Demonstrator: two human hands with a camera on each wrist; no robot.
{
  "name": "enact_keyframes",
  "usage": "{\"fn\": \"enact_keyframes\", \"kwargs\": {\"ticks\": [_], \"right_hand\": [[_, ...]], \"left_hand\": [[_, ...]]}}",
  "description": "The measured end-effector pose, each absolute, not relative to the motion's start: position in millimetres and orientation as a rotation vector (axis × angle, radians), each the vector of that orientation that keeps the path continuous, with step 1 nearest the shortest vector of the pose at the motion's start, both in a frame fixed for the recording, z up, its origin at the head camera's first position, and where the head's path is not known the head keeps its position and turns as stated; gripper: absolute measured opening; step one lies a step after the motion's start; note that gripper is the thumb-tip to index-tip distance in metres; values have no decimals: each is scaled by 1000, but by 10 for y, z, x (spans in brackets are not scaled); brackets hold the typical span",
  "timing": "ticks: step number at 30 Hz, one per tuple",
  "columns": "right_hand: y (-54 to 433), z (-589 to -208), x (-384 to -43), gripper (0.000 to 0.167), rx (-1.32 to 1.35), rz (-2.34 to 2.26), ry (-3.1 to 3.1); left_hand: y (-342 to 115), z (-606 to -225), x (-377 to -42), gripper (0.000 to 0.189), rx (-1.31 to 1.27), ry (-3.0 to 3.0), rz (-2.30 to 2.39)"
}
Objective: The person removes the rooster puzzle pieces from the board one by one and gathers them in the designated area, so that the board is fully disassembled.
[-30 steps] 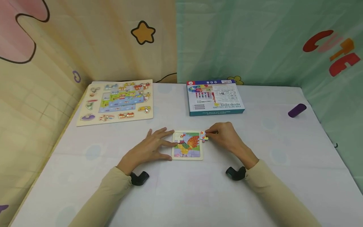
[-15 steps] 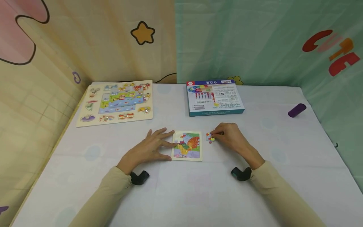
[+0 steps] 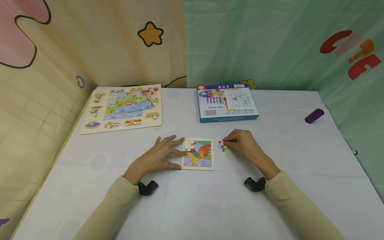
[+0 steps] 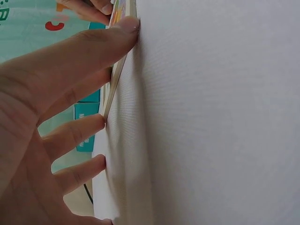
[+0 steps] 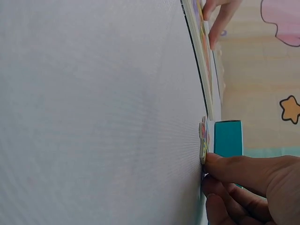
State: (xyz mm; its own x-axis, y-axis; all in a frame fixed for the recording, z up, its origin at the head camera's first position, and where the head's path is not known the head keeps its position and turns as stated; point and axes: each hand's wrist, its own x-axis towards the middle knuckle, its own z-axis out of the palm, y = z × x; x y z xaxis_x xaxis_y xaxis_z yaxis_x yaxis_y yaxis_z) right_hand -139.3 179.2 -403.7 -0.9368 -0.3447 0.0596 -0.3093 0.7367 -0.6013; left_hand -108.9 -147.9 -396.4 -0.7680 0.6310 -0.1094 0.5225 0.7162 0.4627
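A small square jigsaw puzzle [image 3: 202, 155] with a rooster picture and a pale wooden frame lies on the white table. My left hand [image 3: 157, 156] is spread along its left side; the thumb and a fingertip touch the frame's edge, and another finger reaches over onto the picture. Just right of the frame, my right hand [image 3: 242, 142] pinches a colourful puzzle piece [image 3: 221, 145] between thumb and finger. In the right wrist view that puzzle piece [image 5: 203, 143] is seen edge-on, low at the tabletop and apart from the frame. My fingers hide part of it.
Behind lie a larger wooden knob puzzle board [image 3: 120, 129] at the left and a flat cardboard box [image 3: 229, 119] at the middle. A purple cylinder [image 3: 314, 116] lies at the far right. Curtains [image 3: 255, 40] rise behind the table's back edge.
My right hand has drawn the puzzle piece to the right, from the frame's right edge to a short gap away, then stayed there. The left hand has kept its place.
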Motion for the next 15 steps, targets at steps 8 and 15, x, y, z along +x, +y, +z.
{"fn": "enact_keyframes", "kwargs": {"ticks": [8, 15], "right_hand": [[1783, -3988, -1389, 17, -467, -953, 2859], [1668, -3947, -1400, 18, -563, -1028, 2804]], "left_hand": [[-1479, -3963, -1083, 60, 925, 2667, 611], [-1480, -3970, -1086, 60, 926, 2670, 607]]}}
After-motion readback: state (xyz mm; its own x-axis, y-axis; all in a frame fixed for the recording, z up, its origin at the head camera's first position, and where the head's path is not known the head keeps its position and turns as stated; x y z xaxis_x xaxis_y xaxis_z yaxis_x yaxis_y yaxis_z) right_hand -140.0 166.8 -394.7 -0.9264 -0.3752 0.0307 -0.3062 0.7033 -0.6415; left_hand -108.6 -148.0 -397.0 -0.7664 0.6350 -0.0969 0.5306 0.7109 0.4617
